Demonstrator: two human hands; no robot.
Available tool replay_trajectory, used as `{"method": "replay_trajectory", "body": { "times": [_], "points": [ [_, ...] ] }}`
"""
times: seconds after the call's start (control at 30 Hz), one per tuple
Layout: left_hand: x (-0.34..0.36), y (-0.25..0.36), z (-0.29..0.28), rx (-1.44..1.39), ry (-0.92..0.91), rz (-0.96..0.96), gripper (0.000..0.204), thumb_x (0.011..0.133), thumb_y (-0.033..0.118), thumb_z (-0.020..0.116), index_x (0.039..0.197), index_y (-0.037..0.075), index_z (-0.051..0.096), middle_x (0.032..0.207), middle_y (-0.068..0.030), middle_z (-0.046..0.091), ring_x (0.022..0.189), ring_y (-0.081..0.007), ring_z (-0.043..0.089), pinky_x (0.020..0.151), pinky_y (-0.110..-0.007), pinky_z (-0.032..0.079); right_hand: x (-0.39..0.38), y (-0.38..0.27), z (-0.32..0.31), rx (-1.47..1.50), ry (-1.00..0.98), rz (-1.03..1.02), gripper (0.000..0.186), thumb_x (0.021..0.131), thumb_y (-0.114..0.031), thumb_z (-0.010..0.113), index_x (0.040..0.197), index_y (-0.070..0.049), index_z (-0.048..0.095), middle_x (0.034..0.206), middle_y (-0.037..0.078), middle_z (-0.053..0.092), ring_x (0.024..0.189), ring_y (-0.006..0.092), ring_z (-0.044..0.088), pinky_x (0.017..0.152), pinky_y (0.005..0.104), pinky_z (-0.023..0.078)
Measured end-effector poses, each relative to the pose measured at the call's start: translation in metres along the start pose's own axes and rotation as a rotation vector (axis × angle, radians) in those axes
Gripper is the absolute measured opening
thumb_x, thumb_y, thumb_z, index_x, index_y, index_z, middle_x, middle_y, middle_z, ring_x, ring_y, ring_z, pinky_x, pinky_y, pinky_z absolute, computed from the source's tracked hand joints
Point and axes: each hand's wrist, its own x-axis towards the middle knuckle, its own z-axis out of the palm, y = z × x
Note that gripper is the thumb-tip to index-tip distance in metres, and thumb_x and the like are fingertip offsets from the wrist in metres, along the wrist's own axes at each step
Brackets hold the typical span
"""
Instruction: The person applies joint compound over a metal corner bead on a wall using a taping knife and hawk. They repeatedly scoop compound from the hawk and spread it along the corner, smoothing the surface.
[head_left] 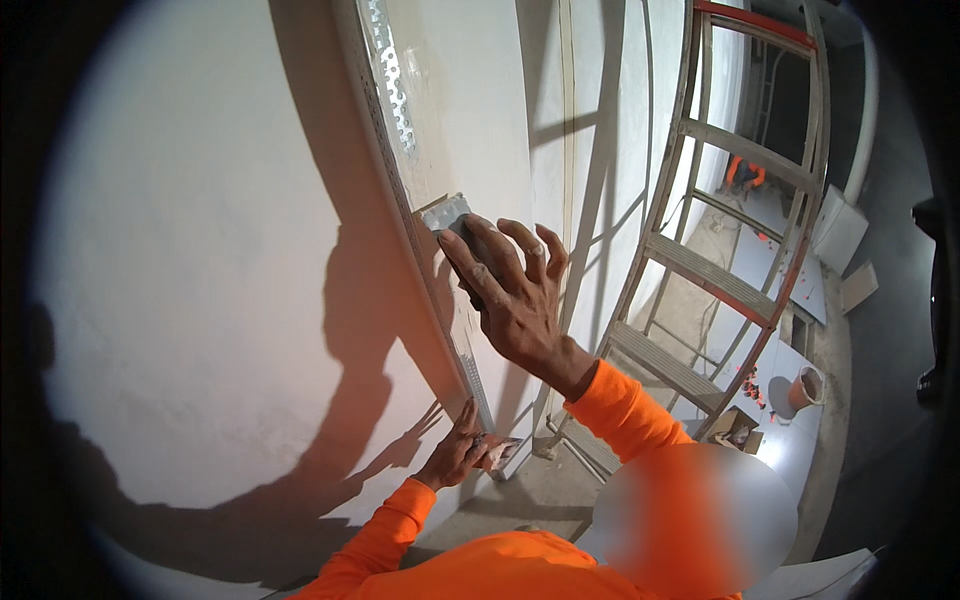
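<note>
Ideally, I draw the grey blade (447,212), gripped in my right hand (518,300), evenly along the perforated corner strip (393,90). Whether my left hand (452,455) grips anything, I cannot tell.

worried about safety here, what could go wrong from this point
The flat tool in the right hand might slip off the wall edge, perhaps down toward the left hand lower along it. The holed strip shows bare above the tool, so the tool could snag there. The ladder stands near the right arm and might get bumped.
</note>
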Motion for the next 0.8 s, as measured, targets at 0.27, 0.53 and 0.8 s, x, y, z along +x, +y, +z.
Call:
{"method": "replay_trajectory", "body": {
  "times": [0.27,0.53,0.8],
  "points": [
    [0.003,0.003,-0.004,-0.014,-0.003,0.015,0.080,0.112,0.036,0.045,0.163,-0.016,0.011,0.175,-0.0312,0.004,0.163,-0.0443,0.009,0.132,-0.046,0.016,-0.033,-0.005,0.000,0.022,-0.111,-0.056,0.074,0.098,-0.009,0.062,0.162,-0.039,0.043,0.158,-0.003,0.052,0.137,0.0263,0.048,0.125,0.0601,0.018],
    [0.001,0.003,-0.005,0.115,-0.068,-0.088,0.060,0.112,0.032,0.047,0.149,-0.015,0.048,0.175,-0.0297,0.006,0.163,-0.0440,0.011,0.131,-0.047,0.018,-0.104,0.001,0.030,-0.004,-0.213,-0.109,0.087,0.091,-0.020,0.075,0.165,-0.043,0.035,0.163,-0.005,0.045,0.141,0.0264,0.044,0.123,0.0655,0.021],
    [0.005,0.014,-0.008,0.102,-0.133,-0.179,0.049,0.109,0.030,0.049,0.125,-0.011,0.071,0.174,-0.0325,0.006,0.162,-0.0466,0.009,0.131,-0.050,0.018,-0.184,0.001,0.043,-0.042,-0.572,-0.151,0.099,0.089,-0.011,0.071,0.169,-0.044,0.022,0.173,-0.003,0.030,0.146,0.0276,0.044,0.124,0.0662,0.017]
  ]
}}
